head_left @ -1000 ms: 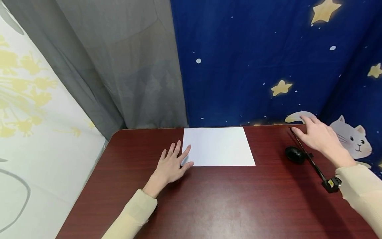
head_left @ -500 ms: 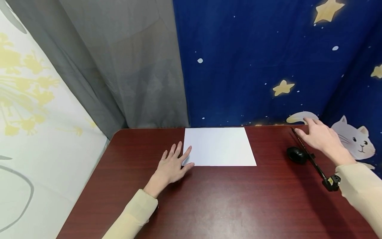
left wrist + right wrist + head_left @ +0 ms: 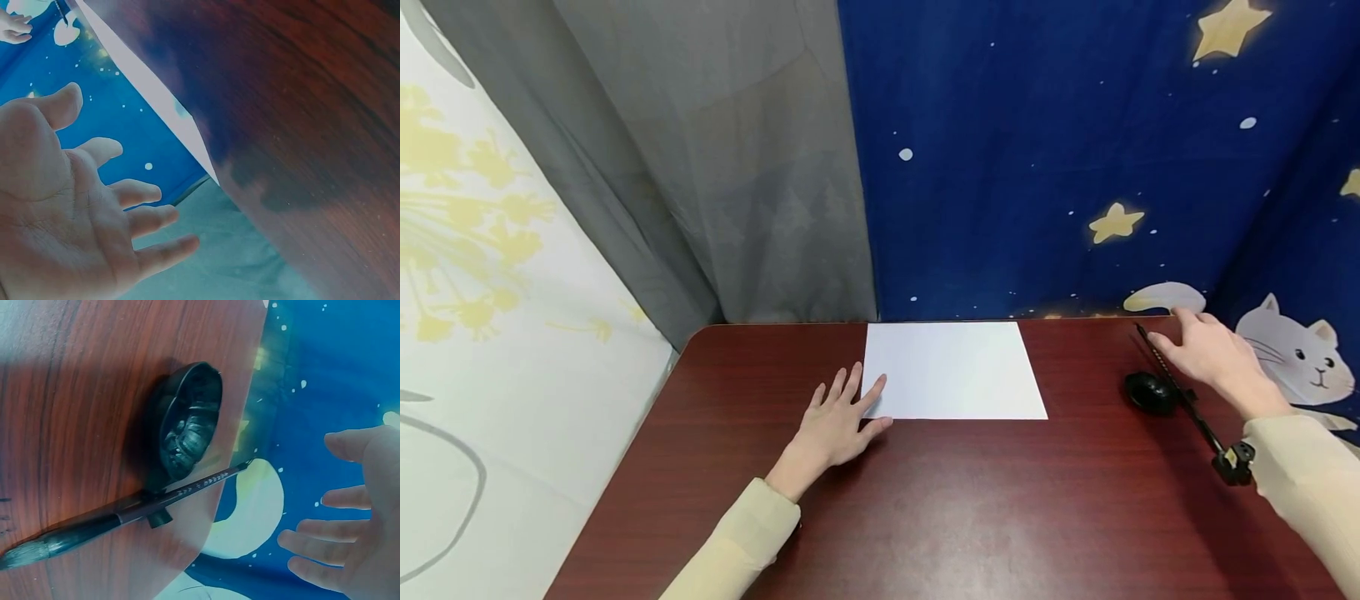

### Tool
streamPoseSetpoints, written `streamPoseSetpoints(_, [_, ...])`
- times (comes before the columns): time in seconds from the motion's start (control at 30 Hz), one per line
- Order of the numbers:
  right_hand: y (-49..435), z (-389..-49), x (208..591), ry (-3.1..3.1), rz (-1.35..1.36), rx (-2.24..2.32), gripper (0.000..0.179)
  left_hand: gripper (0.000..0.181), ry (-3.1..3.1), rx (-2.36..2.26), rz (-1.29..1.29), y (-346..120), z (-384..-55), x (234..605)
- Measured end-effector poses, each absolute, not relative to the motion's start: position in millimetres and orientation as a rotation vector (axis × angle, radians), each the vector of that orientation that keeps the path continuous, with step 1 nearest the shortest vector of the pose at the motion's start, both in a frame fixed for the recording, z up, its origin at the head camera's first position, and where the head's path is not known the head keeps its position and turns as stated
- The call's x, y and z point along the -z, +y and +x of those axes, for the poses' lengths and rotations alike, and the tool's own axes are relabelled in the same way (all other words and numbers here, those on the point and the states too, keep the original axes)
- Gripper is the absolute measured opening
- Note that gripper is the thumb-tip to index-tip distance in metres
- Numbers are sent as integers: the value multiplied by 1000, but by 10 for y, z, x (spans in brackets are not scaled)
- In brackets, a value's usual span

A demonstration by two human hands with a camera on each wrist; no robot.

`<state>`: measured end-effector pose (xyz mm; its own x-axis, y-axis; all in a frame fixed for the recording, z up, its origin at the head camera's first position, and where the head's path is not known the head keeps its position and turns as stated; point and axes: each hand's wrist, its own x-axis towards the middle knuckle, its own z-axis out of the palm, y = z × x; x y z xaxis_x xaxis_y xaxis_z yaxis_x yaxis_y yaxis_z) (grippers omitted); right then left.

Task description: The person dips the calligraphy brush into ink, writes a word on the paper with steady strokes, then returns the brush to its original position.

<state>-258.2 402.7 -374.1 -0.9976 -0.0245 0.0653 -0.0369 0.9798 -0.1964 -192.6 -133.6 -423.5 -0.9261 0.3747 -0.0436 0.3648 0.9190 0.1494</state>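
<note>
Hovering with fingers spread and holding nothing, the right hand [image 3: 1213, 354] hangs over the upper shaft of a calligraphy brush [image 3: 1180, 396], which lies propped on a small black brush rest [image 3: 1148, 393] near the tabletop's [image 3: 1000, 508] right edge. Light, stiff and prone to rolling, the brush is best pinched mid-shaft. The left hand [image 3: 838, 425] lies flat, fingers straight, touching the paper sheet's [image 3: 955, 371] corner. Whether the bristles [image 3: 25, 553] are wet is unclear.

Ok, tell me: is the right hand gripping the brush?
No, the right hand hangs open beside the brush, fingers spread and apart from it.
</note>
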Motion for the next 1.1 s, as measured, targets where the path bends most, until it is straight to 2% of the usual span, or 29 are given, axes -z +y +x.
streamPoseSetpoints(0.3, [4063,-2611,3799,-3076,51,-291,74,66,2988,-211,578,-1316,-1930,4227])
streamPoseSetpoints(0.63, [4074,-2653,3826,-3145,32,-258,85,65,2955,-179,554,-1305,-1941,4207])
streamPoseSetpoints(1.1, [4174,-2690,3930,-3156,16,-278,63,64,2933,-156,554,-1299,-1931,4197])
